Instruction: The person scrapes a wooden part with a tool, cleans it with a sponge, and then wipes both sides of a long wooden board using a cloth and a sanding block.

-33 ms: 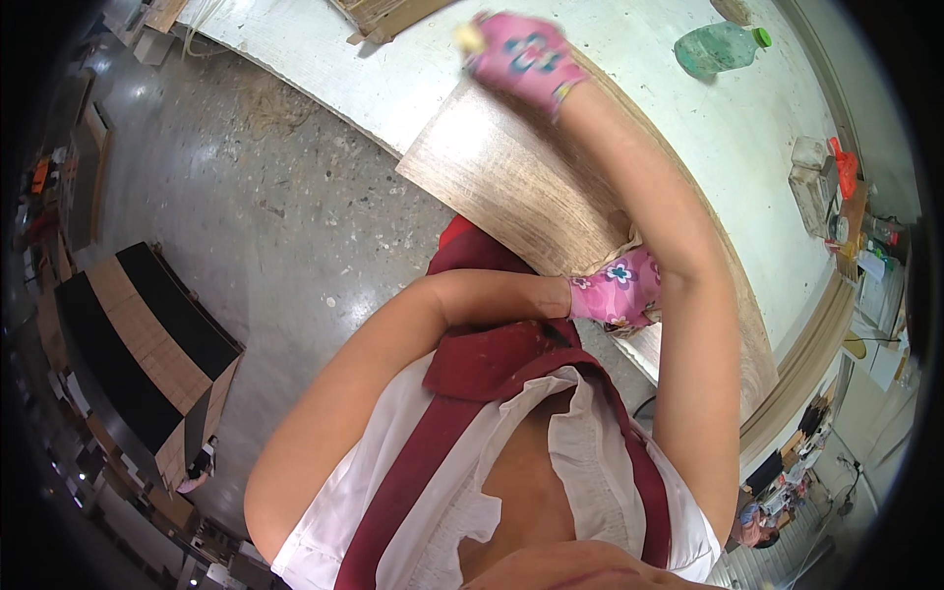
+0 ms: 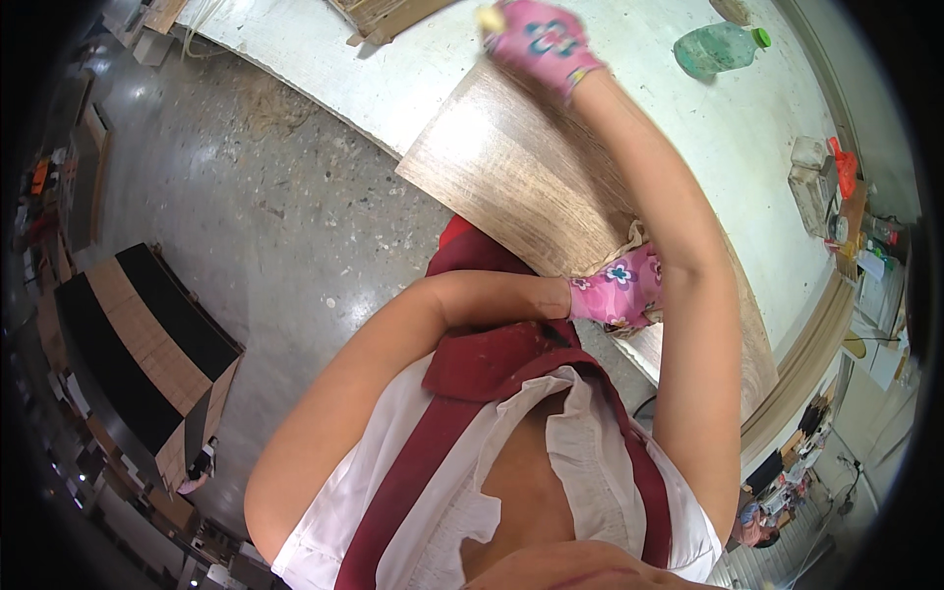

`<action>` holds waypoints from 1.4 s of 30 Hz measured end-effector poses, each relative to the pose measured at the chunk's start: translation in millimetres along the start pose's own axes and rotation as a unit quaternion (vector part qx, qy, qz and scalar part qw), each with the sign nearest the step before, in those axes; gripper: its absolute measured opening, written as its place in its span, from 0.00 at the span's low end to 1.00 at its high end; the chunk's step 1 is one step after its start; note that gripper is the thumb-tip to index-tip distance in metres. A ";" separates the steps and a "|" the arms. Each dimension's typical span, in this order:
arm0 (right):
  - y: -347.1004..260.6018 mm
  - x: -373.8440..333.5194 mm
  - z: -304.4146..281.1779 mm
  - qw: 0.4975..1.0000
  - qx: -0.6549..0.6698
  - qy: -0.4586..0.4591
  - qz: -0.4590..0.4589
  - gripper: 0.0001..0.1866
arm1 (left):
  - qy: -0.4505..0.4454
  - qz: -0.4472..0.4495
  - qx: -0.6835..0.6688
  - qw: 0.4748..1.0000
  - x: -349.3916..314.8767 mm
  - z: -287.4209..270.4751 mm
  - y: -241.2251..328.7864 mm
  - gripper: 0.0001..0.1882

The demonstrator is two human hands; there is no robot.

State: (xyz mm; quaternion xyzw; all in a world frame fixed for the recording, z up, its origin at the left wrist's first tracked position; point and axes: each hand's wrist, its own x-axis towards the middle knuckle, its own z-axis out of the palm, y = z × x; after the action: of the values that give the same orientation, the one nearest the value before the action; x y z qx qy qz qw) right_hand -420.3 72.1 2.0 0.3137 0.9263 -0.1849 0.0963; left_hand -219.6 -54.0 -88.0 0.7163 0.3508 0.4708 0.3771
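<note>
My right hand (image 2: 543, 41), in a pink flowered glove, is at the far end of a wood-grain board (image 2: 511, 167). Motion blurs its fingers, which are drawn together around a small pale-yellow bit (image 2: 489, 18) that I cannot identify. My left hand (image 2: 618, 290), in a matching glove, is close to my body at the board's near edge. Its fingers are closed round a crumpled beige cloth (image 2: 629, 246), and my right forearm partly covers it. The board lies on a white worktable (image 2: 777, 177), its near left corner sticking out past the table's edge.
A greenish plastic bottle with a green cap (image 2: 723, 49) lies on the table at the far right. Cardboard (image 2: 393, 15) is at the far edge. A block-like container (image 2: 809, 187) and a red bag (image 2: 843, 167) are along the right side. Striped stacked panels (image 2: 147, 344) stand on the left floor.
My right hand has shifted slightly to the right and farther away over the far end of the board. My left hand and the board have stayed in place.
</note>
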 end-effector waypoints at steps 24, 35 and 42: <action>162.7 -193.1 18.9 0.946 0.066 0.192 0.251 0.17 | -0.181 0.095 0.147 0.968 10.7 1.0 10.1 0.28; 204.1 -263.8 22.6 0.914 0.168 0.200 0.309 0.19 | -0.242 0.096 0.160 0.952 24.5 -6.2 20.3 0.36; 347.5 -418.0 38.3 0.833 0.038 0.217 0.508 0.16 | -0.320 0.089 0.138 0.933 48.6 27.5 23.5 0.32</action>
State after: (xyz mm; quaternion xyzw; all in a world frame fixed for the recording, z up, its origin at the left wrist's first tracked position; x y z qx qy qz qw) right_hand 124.4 84.0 -8.0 0.7758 0.6257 -0.0725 -0.0386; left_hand -175.2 -29.1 -55.1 0.9020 0.2084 0.1955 0.3236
